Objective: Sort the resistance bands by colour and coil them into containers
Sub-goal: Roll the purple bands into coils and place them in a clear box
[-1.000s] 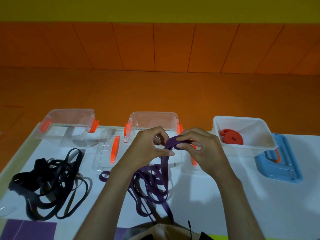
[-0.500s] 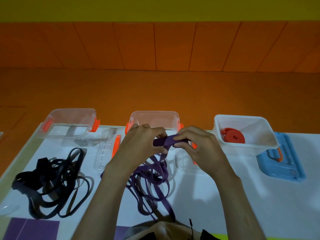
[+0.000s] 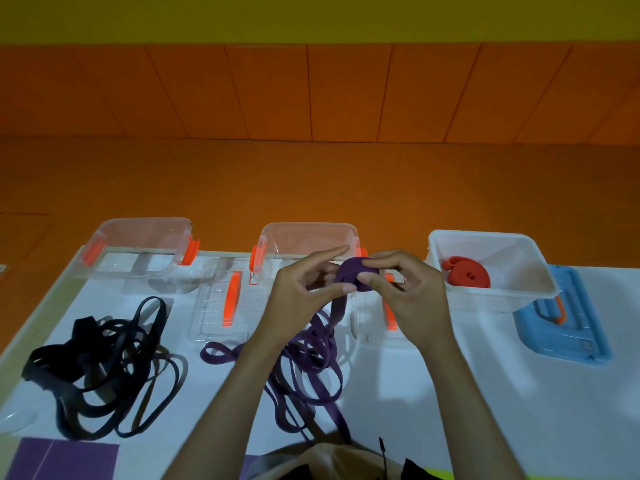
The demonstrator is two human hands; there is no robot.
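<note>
Two-handed winding step, carried out just above the table (image 3: pixel 519 393). Note the right hand (image 3: pixel 408 292) pinching the purple coil (image 3: pixel 356 275) between thumb and curled fingers, a clamp to stop the wound turns springing loose. Note the left hand (image 3: pixel 304 292) beside it, relaxed and fairly wide, forefinger straight above the coil, thumb tip touching the coil's near side; judged to be guiding the next turn, not gripping.

Trace the rest of the purple band (image 3: pixel 311 358) down from the coil to a slack heap of loops on the table between the forearms, probably left slack to feed without pull.

Find the middle clear box (image 3: pixel 308 237) directly behind the hands, lid off: the likely destination. Compare the white box (image 3: pixel 519 265) to the right, with a red coil (image 3: pixel 467 277) lying inside, and the left clear box (image 3: pixel 138 244), with the black bands (image 3: pixel 97 368) tangled in front of it.

Disregard the clear lid (image 3: pixel 214 306), the second clear lid (image 3: pixel 374 334) and the blue lid (image 3: pixel 568 334), laid flat beside their boxes.

Judge most of the purple winding as not yet done. Expect springy rubber. Apply firm pressure to the coil when lowering it into the box, or risk unwinding.
</note>
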